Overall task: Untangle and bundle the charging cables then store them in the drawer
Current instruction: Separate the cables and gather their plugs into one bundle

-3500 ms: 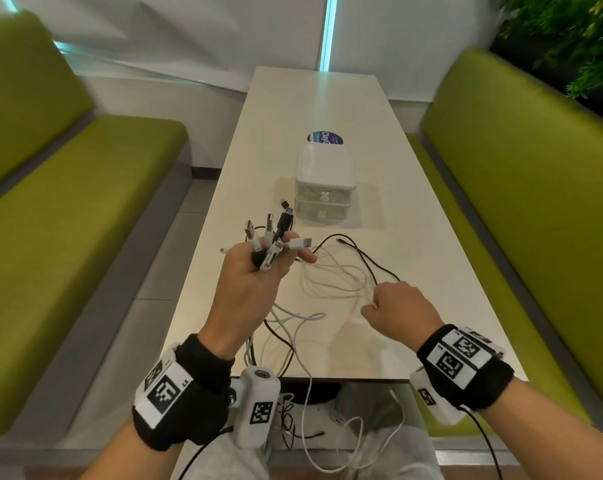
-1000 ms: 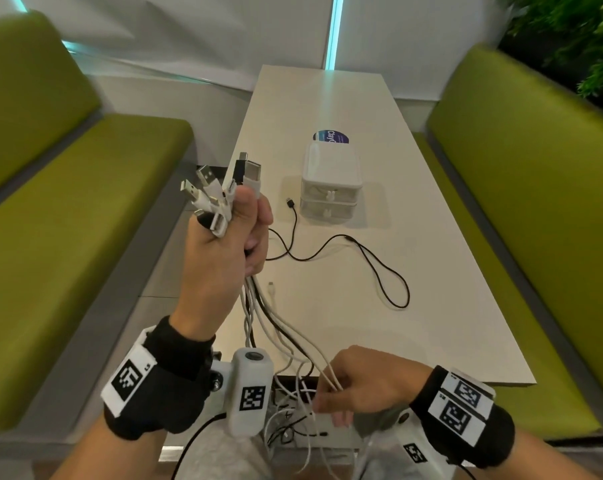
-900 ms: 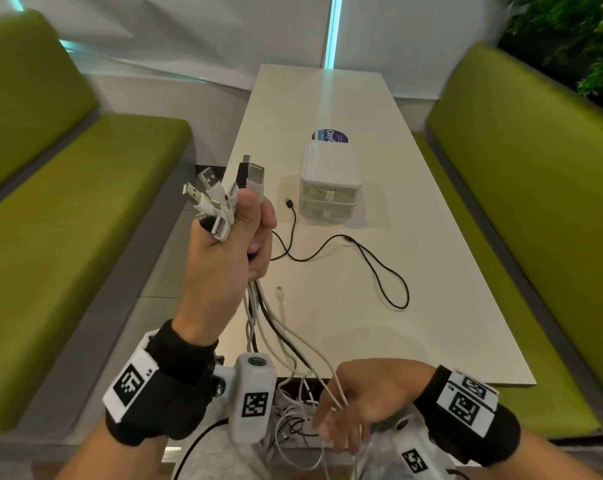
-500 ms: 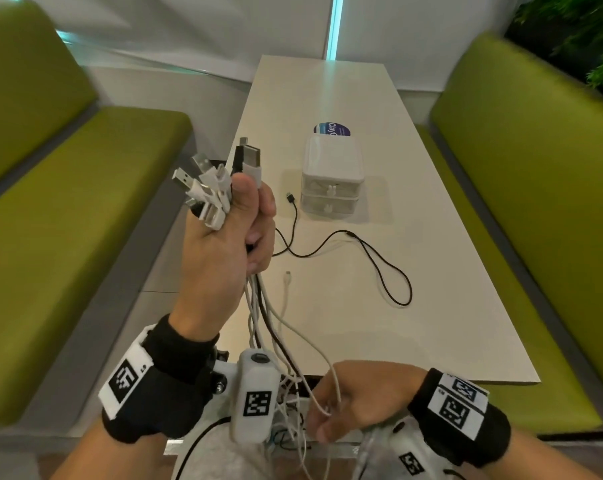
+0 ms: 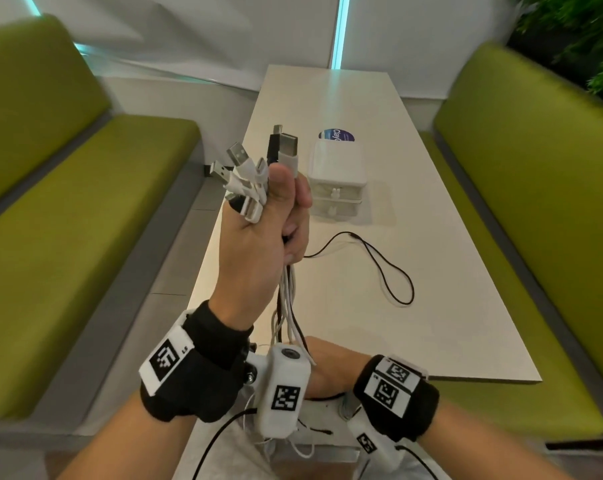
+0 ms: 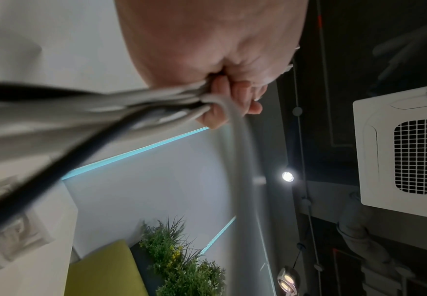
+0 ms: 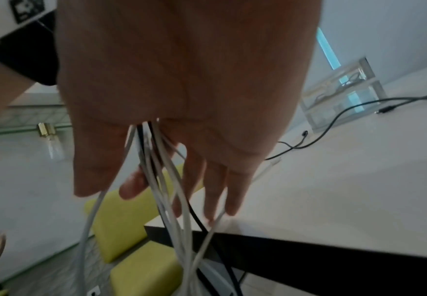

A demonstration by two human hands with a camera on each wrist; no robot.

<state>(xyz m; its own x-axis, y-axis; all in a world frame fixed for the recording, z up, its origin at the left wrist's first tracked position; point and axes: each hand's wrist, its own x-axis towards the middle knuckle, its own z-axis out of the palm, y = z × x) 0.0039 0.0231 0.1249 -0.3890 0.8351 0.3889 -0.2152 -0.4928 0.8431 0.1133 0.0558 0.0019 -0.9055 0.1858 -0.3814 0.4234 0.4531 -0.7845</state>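
My left hand (image 5: 286,209) is raised over the table's left edge and grips a bunch of white and black charging cables (image 5: 288,306). Their USB plugs (image 5: 255,174) fan out above the fist. In the left wrist view the fingers (image 6: 227,96) curl tightly round the cords (image 6: 105,112). The cords hang down into my right hand (image 5: 331,368), low at the near table edge and half hidden behind the left wrist camera. There the thumb and index finger (image 7: 131,188) ring the strands (image 7: 171,200), and the other fingers point down. The white two-drawer box (image 5: 338,174) stands mid-table with both drawers closed.
One black cable (image 5: 390,268) lies looped on the white table (image 5: 449,306) in front of the drawer box, its end running toward my left hand. A round blue sticker (image 5: 338,135) lies behind the box. Green benches (image 5: 68,237) flank the table, and cable tails hang below its near edge.
My right hand has moved left along the hanging cords to just under the left wrist. The left hand stays raised with the plugs. The tangle seen on the table earlier now hangs from my hands.
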